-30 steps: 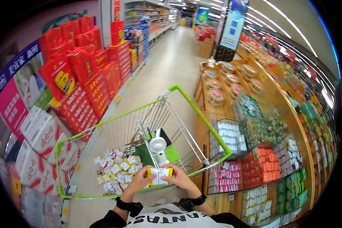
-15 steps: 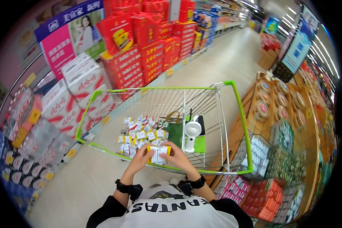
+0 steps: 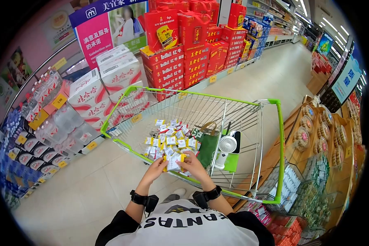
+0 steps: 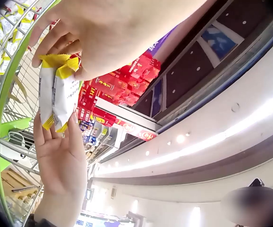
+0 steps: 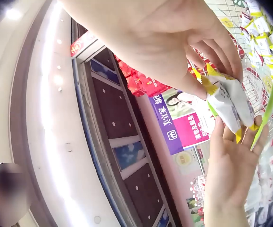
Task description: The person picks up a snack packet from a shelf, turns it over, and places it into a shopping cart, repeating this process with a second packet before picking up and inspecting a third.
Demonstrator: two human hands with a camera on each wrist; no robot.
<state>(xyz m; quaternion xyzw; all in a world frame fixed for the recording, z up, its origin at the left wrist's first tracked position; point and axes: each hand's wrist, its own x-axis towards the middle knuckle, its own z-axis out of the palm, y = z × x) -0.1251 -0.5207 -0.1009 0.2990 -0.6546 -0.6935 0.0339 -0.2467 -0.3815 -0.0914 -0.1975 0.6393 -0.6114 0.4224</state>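
Observation:
Between both hands, near the cart's green front rail, are two small white snack packets (image 4: 60, 94) with yellow crimped ends, lying side by side. My left hand (image 3: 153, 170) pinches one yellow end between thumb and fingers. The other end is pinched by my right hand (image 3: 197, 167), as the right wrist view shows from close by. Printed text faces up on the packets (image 3: 174, 162) in the head view. Just beyond the hands, inside the shopping cart (image 3: 281, 151), lies a heap of similar white and yellow packets (image 3: 173, 137).
Beside the heap sit a green bag (image 3: 207, 149) and a white handheld fan (image 3: 227, 144). Drink cartons (image 3: 88, 92) and red gift boxes (image 3: 162, 67) line the left side. A wooden display (image 3: 293, 143) with packed snacks borders the right. Tiled aisle floor (image 3: 110, 172) runs between.
The head view has swung left, so the cart and right-hand display appear further right and more water bottles show at left. Both hands keep holding the packets.

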